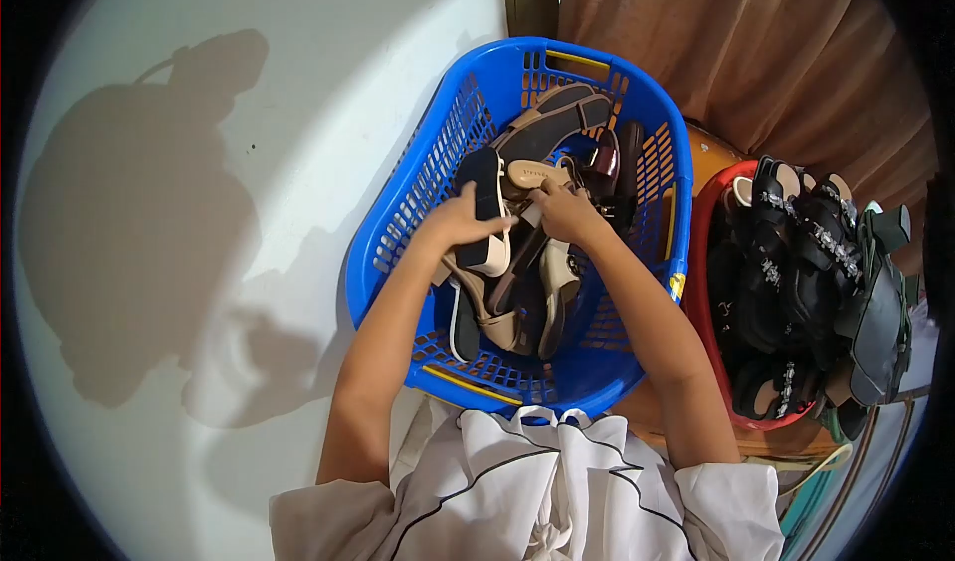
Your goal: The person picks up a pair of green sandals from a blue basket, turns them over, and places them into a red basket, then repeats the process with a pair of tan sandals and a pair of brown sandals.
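Note:
My left hand is at a black-soled sandal with a cream edge, its thumb across the sole and its fingers at the left side. Close by, my right hand has its fingers closed at a beige sandal with lettering on the insole; the exact grip is partly hidden. Both hands are inside a blue plastic basket holding several shoes. Below them lie a tan strappy sandal and a cream shoe. Dark red glossy footwear sits beyond my right hand.
To the right, a red tub is heaped with black sandals bearing shiny stones. A brown curtain hangs behind. A pale wall with shadows on it rises at the left of the basket.

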Demonstrator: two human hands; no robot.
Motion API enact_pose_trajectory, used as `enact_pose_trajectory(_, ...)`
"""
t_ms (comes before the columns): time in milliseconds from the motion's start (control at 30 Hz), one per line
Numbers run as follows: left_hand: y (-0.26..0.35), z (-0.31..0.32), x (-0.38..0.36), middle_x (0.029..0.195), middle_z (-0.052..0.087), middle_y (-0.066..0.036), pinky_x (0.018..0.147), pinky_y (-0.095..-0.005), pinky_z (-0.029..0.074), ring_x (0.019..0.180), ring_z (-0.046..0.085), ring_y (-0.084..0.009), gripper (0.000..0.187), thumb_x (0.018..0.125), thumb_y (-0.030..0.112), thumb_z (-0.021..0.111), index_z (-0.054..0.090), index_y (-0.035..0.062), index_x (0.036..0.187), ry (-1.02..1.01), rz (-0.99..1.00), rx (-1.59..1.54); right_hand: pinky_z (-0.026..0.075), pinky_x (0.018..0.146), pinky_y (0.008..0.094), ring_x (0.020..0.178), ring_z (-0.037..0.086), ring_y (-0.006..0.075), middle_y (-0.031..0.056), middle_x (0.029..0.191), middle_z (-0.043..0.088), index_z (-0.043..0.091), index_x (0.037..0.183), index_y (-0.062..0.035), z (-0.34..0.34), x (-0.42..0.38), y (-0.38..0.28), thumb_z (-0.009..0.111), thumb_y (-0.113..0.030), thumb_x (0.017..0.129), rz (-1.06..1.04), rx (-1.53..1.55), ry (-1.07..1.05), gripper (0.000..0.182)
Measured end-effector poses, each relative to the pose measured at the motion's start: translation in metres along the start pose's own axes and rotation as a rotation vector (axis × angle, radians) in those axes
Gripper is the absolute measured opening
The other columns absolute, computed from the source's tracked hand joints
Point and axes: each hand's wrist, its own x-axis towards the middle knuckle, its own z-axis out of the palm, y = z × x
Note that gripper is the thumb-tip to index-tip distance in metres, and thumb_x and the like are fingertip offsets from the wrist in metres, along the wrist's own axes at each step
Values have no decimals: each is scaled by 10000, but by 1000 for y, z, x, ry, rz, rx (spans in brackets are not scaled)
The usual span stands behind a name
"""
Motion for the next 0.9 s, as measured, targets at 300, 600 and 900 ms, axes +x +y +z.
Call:
enact_pose_trajectory(300, 20, 24, -9, 1068, 451, -356, 862, -367, 400, 981, 503, -404, 1178, 511, 477, 723, 21, 11, 1335, -92, 95, 198, 369, 856, 435, 1005, 512, 332, 207, 1091, 512, 467, 1112, -45, -24, -5, 16, 411, -245, 795, 185, 110, -53, 379)
enact_pose_trajectory(600, 3, -8, -8, 1102, 461, -324, 880, -329, 374, 1023, 493, -365, 1118, 543, 348, 731, 16, 32, 1342, -212, 66, 39, 473, 597, 309, 602, 622, 161, 40, 659, 639, 652, 795, -55, -45, -9, 32, 445, -369, 832, 431, -89, -494, 378)
enact_pose_trajectory(900, -18, -56, -28, 903, 570, -151, 714, -282, 424, 808, 550, -197, 572, 757, 255, 530, 346, 48, 1257, 133, -44, -422, 453, 722, 346, 844, 607, 184, 26, 899, 638, 645, 901, -125, -50, -10, 36, 505, -423, 778, 418, -82, -485, 352)
